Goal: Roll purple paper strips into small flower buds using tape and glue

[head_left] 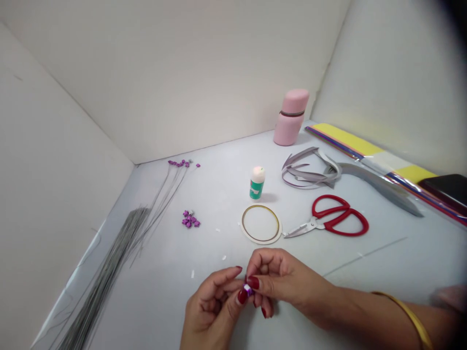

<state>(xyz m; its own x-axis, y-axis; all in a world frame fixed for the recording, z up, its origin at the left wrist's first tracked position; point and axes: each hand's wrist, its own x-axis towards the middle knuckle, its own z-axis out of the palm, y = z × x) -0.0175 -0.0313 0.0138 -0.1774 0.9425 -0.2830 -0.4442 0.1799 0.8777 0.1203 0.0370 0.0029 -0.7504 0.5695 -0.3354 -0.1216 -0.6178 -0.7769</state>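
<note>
Pinching a tiny purple-and-white paper piece [248, 290] low at center frame, right where my left hand [208, 307] and right hand [279, 274] meet! My fingers are narrowed right down, closed on it from both sides, with the right thumb and forefinger coming in over the top. It sits just off my right fingertips, and its long axis looks tilted, though it's too small and too covered for me to be sure. Neither hand is clearly nearer; both are touching it.

Up ahead, a ring of gold-edged tape [261, 224] lies just beside red-handled scissors [339, 216], with a green-labeled glue bottle [257, 182] behind it. Left of center, there's a cluster of purple paper bits [190, 219], and at the left edge, a long bundle of florist wire [109, 262]. At upper right, I've got grey paper strips [310, 170], a pink flask [291, 116] and packaged colored paper [346, 141], all on a pale work surface [219, 233] boxed in by white walls [146, 63].
</note>
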